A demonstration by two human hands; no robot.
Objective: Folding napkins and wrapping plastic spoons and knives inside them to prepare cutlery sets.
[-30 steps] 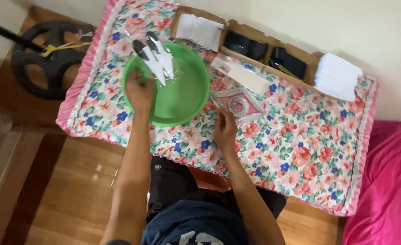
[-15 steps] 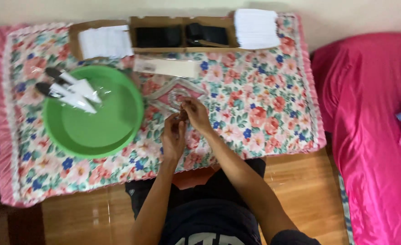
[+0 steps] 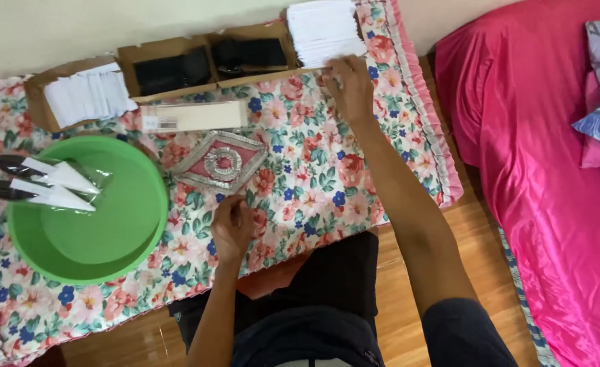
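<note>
My right hand (image 3: 349,87) reaches to the far right corner of the floral-covered table (image 3: 313,183) and its fingers touch the front edge of a white paper stack (image 3: 324,28). My left hand (image 3: 232,226) rests with curled fingers on the cloth, just below a clear packet with a silver-and-pink diamond ornament (image 3: 222,163). I cannot tell whether the left hand pinches anything. A green plastic bowl (image 3: 110,245) sits left of that hand, with two wrapped black-handled utensils (image 3: 38,183) lying across its rim.
A long cardboard tray (image 3: 178,85) along the wall holds white slips (image 3: 86,95) and black items (image 3: 171,68). A slim beige box (image 3: 191,117) lies before it. A pink bed (image 3: 551,190) stands right of the table, over a wooden floor (image 3: 409,319).
My right hand has left the ornament packet and stretched up to the white stack at the far right. The left hand has drawn back slightly toward me. The view has shifted.
</note>
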